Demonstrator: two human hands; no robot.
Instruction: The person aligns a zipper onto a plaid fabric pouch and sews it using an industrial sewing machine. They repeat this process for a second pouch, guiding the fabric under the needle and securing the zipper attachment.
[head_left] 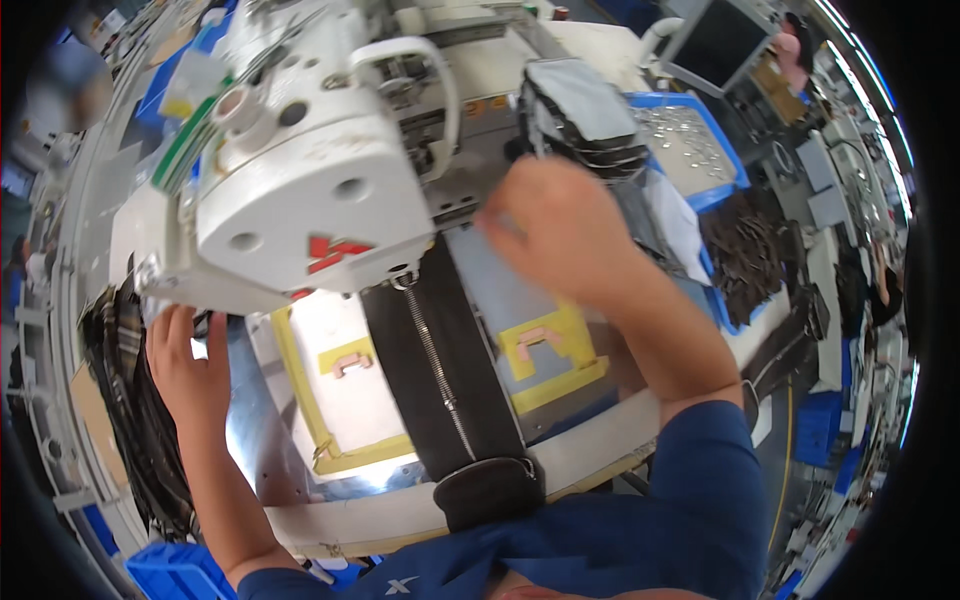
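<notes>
We look down on a white sewing machine [300, 190] standing on a pale counter [600, 440]. A black fabric strip [450, 380] with a silver zipper [437, 360] running down its middle lies under the machine head and reaches toward us, its near end folded over the counter's near edge. Yellow-taped guide plates [545, 350] sit on either side of the strip.

Our left hand [188, 365] rests at the near left of the machine, fingers [170, 330] loosely spread and laid flat against the machine's lower edge, holding nothing that we can see. A bundle of dark pieces [130, 400] hangs just left of it.

Our right hand [555, 235] is raised to the right of the machine head, fingers curled narrow, pinched at the far edge of a grey panel [500, 285] beside the strip; we cannot tell whether they truly grip it. Just beyond is a stack of grey and black fabric pieces [585, 115], and further right a blue bin [700, 150] with small metal parts.
</notes>
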